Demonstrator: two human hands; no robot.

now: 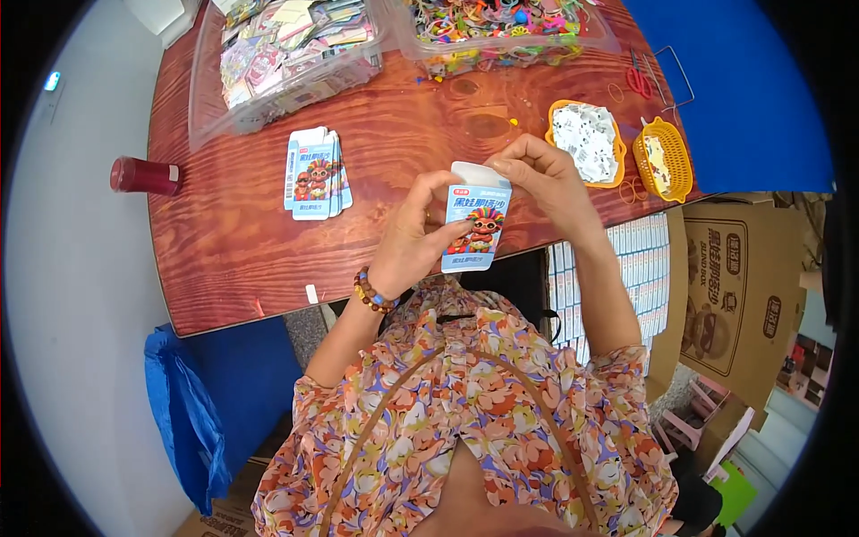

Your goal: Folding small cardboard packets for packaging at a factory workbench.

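Note:
A small blue-and-white cardboard box (475, 234) with a colourful cartoon figure is held upright in front of me, just over the table's near edge. My left hand (412, 224) grips it by its left side, the thumb across the front. At the box's top right corner, the fingers of my right hand (540, 179) are pinched together by the raised white top flap (472, 173). Whether anything small is between those fingertips is hidden. To the left, a short stack of flat, unfolded boxes (313, 174) with the same print lies on the wooden table (242, 259).
Clear bins of paper cards (295, 54) and colourful small trinkets (501, 36) stand at the back. On the right are yellow baskets (621, 148) of packets and slips, plus red scissors (638, 79). A dark red cylinder (145, 176) lies left. A carton of packed boxes (617, 277) sits below right.

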